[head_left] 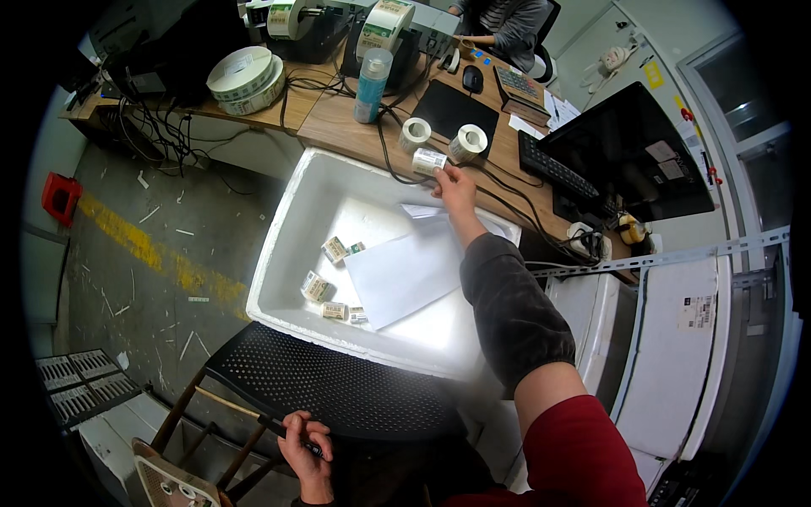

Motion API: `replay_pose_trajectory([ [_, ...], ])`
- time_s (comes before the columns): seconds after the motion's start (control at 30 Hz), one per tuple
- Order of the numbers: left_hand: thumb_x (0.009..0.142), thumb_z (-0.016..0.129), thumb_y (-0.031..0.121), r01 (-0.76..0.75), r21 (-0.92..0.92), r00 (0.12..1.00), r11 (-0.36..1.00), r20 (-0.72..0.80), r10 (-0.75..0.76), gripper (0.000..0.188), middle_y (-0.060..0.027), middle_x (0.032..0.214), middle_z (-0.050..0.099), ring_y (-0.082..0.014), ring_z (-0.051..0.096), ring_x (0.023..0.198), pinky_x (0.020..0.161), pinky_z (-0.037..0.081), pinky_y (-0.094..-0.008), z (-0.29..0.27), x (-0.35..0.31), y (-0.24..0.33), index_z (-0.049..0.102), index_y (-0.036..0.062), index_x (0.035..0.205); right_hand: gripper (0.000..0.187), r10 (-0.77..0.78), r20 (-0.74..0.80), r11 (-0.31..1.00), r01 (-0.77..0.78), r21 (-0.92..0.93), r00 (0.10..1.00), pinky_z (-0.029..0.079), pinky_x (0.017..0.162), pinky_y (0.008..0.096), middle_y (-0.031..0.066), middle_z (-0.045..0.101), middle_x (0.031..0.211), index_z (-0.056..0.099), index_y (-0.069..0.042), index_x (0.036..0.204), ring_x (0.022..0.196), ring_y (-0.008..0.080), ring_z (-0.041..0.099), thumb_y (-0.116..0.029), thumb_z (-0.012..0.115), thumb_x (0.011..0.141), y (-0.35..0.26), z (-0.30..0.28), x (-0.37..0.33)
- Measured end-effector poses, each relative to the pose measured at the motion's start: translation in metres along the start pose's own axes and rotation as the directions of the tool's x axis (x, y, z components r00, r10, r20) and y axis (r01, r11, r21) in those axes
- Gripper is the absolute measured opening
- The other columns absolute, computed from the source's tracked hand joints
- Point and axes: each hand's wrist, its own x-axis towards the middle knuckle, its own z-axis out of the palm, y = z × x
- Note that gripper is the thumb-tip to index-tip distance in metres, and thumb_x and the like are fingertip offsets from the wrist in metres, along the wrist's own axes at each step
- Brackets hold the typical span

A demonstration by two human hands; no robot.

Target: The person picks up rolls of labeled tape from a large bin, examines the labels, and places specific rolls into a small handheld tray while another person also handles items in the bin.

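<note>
My right hand [457,193] reaches over the far rim of a white foam box [274,245]. Its fingers pinch a small label roll [428,160] lying on its side at the desk's edge. Two more label rolls [415,134] stand on end just behind it. Several small label rolls [317,287] lie in the left part of the box, beside a white sheet of paper [405,270]. Down at the lower left, my left hand [302,448] is closed around a black marker [314,449], in front of a black perforated chair seat [329,389].
The wooden desk [338,127] holds a spray bottle [372,84], label printers [384,38], cables, a keyboard [566,173] and a monitor [634,156]. White foam boxes [676,355] stand at right. Another person [507,29] sits across the desk. Paper scraps litter the floor [160,279].
</note>
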Motion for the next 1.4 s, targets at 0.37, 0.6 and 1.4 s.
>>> replay_pose_trajectory([
  [0.37,0.093,0.048,0.023,-0.004,0.014,1.000,1.000,0.016,0.004,0.026,-0.0191,0.058,0.058,-0.0178,0.040,0.026,0.025,0.028,-0.0252,0.002,0.000,0.002,0.053,-0.0015,0.089,0.023,-0.499,0.041,0.670,0.416,-0.614,0.866,0.050,0.064,0.0393,0.0131,0.059,0.087,0.063,-0.002,0.098,0.072,0.0287,0.063,-0.018,0.064,0.081,-0.017,-0.013,0.016],
  [0.6,0.093,0.049,0.024,-0.008,0.040,0.999,0.999,-0.034,0.009,0.027,-0.0189,0.056,0.058,-0.0180,0.039,0.025,0.025,0.027,-0.0256,0.003,0.000,0.002,0.054,-0.0024,0.089,0.024,-0.451,0.280,0.306,0.441,-0.843,0.847,0.047,0.073,0.0464,0.0159,0.056,0.096,0.060,-0.010,0.102,0.083,0.0365,0.060,-0.021,0.061,0.080,-0.064,0.001,0.004],
  [1.4,0.092,0.048,0.024,0.004,0.044,1.000,0.999,-0.014,-0.003,0.028,-0.0197,0.055,0.057,-0.0182,0.038,0.025,0.024,0.025,-0.0253,0.004,0.000,0.004,0.052,-0.0035,0.087,0.027,-0.073,0.261,0.997,0.071,0.015,0.963,0.047,0.046,0.0219,-0.0002,0.056,0.073,0.064,0.001,0.105,0.053,0.0052,0.051,-0.015,0.067,0.083,-0.059,0.046,-0.027],
])
